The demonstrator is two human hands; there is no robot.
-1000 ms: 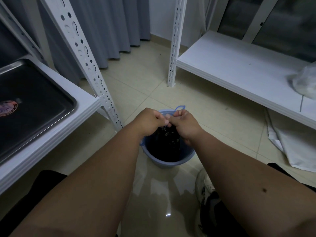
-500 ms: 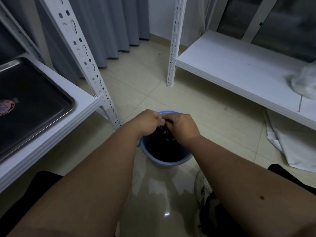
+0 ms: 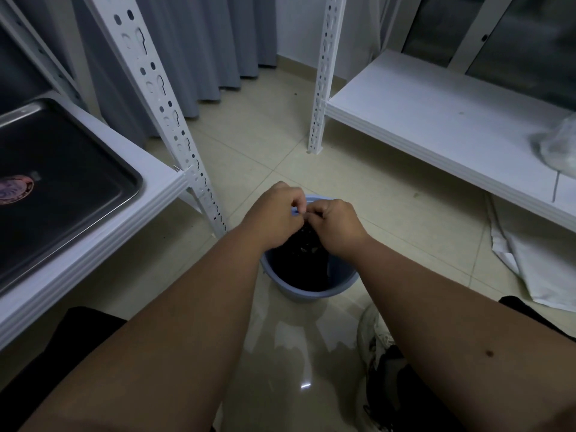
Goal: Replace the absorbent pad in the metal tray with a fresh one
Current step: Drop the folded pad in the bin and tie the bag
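Note:
The metal tray point(image 3: 132, 182) lies on the white shelf at the left, its dark bottom bare except for a round sticker point(image 3: 15, 188). On the floor in the middle stands a blue bucket point(image 3: 311, 294). My left hand point(image 3: 274, 216) and my right hand point(image 3: 336, 226) meet over its far rim, knuckles up and fingers curled. Both pinch the top of a dark crumpled pad point(image 3: 307, 244) that hangs down into the bucket. White sheets point(image 3: 536, 263) lie on the floor under the right shelf.
A perforated white shelf post point(image 3: 162, 104) stands just left of the bucket. The low white shelf point(image 3: 436, 113) at the right carries a clear plastic bag point(image 3: 558, 145). A shoe point(image 3: 374, 338) is beside the bucket. Grey curtains hang at the back.
Both hands stay together over the bucket and shift only slightly. A blue loop that showed above the fingers a second ago is out of sight now.

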